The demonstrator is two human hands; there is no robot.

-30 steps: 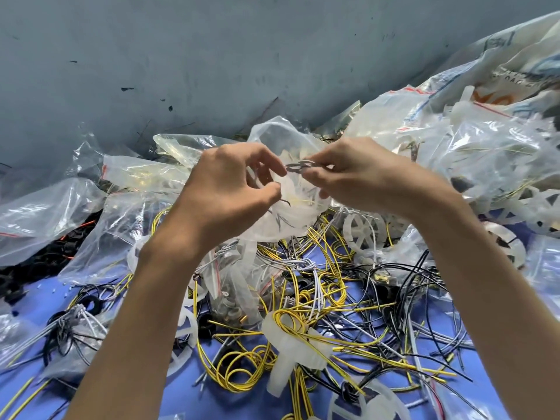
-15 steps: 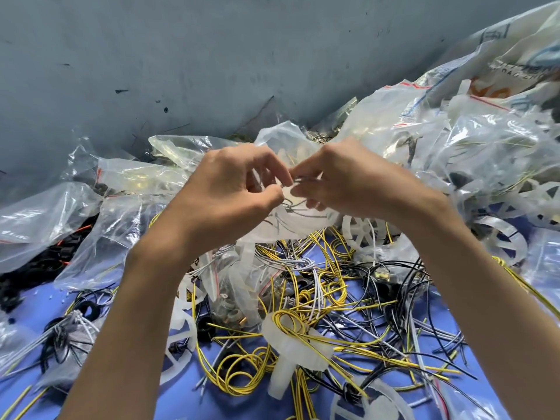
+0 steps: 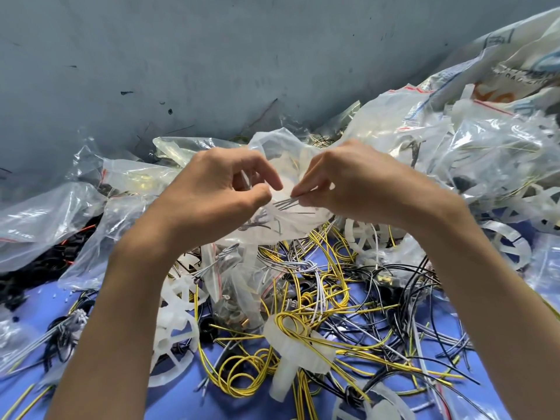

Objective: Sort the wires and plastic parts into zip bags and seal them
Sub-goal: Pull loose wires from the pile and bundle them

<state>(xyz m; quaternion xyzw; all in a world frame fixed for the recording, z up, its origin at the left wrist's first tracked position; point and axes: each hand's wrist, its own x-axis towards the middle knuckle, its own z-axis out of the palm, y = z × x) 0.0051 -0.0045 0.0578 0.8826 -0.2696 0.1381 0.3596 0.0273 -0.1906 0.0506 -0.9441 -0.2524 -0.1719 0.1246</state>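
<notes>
My left hand [image 3: 218,189] and my right hand [image 3: 357,180] meet above the pile, at the mouth of a clear zip bag [image 3: 281,153]. The right thumb and fingers pinch a small bundle of thin grey wires [image 3: 288,203] whose ends point left into the bag. My left hand pinches the bag's edge, fingers curled. More grey wires lie inside the bag below my hands [image 3: 257,222]. Under them spreads a tangle of yellow wires [image 3: 306,301], black wires [image 3: 424,286] and white plastic wheel parts [image 3: 175,338].
A blue table surface [image 3: 115,398] carries the clutter. Filled clear bags lie at the left [image 3: 36,222] and heap high at the right [image 3: 485,140]. A grey wall [image 3: 212,56] stands behind. Black parts [image 3: 45,262] sit under the left bags.
My hands came together and then parted a little. The grey wire bundle in the right fingers has gone from above the bag to pointing into its mouth.
</notes>
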